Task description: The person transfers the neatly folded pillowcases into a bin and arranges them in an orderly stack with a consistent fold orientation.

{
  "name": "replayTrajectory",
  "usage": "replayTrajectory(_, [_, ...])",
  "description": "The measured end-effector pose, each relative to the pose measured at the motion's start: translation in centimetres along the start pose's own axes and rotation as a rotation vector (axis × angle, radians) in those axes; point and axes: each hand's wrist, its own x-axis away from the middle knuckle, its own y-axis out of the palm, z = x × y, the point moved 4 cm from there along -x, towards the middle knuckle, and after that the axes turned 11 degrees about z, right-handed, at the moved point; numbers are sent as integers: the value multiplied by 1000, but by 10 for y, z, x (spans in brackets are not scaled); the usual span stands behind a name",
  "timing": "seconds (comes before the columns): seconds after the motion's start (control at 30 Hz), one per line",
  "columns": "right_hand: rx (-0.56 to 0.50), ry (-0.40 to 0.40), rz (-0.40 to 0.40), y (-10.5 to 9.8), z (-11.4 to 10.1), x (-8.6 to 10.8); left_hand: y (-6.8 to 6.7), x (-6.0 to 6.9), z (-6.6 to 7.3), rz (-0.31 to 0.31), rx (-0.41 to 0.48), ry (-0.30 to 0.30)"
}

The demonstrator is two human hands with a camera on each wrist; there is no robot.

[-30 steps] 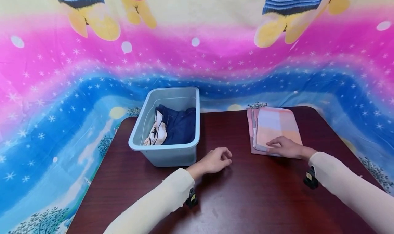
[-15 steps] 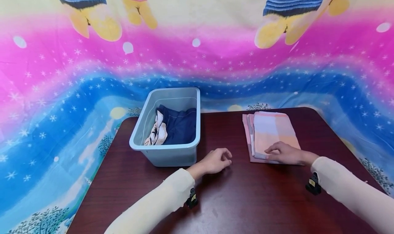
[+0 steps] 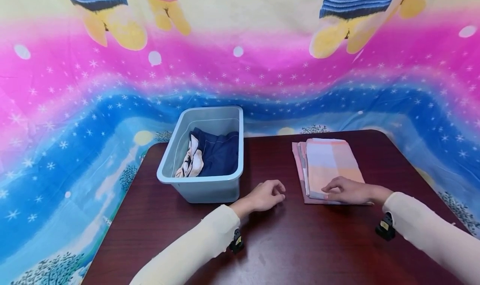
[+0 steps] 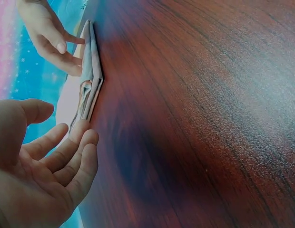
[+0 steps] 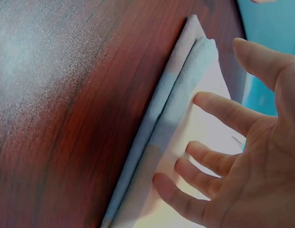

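Observation:
A folded checked cloth [image 3: 322, 164] in pink, white and orange lies on the right side of the table, its layers visible along the left side. My right hand [image 3: 348, 191] rests on its near edge, fingertips touching the top layer. The right wrist view shows those fingers [image 5: 209, 159] spread and slightly bent over the fabric, with the thumb apart. Between the cloth and the bin, my left hand [image 3: 264, 196] hovers or rests at the table with loosely curled fingers. In the left wrist view its palm [image 4: 47, 190] holds nothing.
A grey-blue plastic bin [image 3: 204, 189] stands left of the left hand. Inside it lie a dark navy garment [image 3: 220, 151] and a cream patterned cloth [image 3: 192, 160]. A printed curtain [image 3: 262, 81] hangs behind the dark brown table [image 3: 292, 251].
The folded cloth has slid toward me and slightly left, with my right hand moving along on it. My left hand has barely shifted to the right.

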Motion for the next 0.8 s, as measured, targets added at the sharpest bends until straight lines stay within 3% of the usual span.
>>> replayTrajectory(0.13, [6,14,-16,-4,0,0,0,-1,0,-2,-5,-6])
replayTrajectory(0.3, [-70,-12,7,-11,6,-1,1,-3,3,-20,12,-18])
replayTrajectory(0.47, [-65,-42,103,-21,16,-2,5,-5,6,-17,36,-25])
replayTrajectory(0.8, [37,0,284,-40,49,0,14,-14,9,16,-1,-21])
